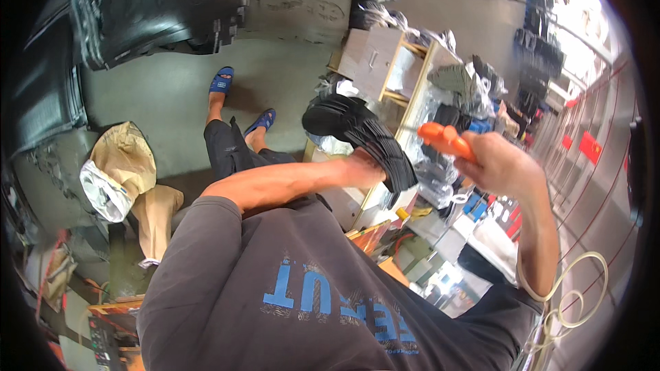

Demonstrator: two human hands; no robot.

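My left hand (366,167) grips a bundle of black, layered, sole-shaped pieces (342,118). The bundle has a rounded end at the left, and its layers fan out past my fingers; my hand covers part of it. To the right, my right hand (500,163) is raised and closed around an orange hand tool (447,139). Its knobbly front points left, towards the bundle but apart from it. It could be an air blow gun, though my fingers hide its grip. A pale coiled hose (577,288) hangs by my right elbow; where it joins is hidden.
Beyond my left hand stands a wooden cabinet (371,58) with bagged dark goods on and around it. Large black sheets (158,7) are stacked at the upper left. Below them sits an open brown paper sack (130,154). A red-lined wall (584,185) runs along the right.
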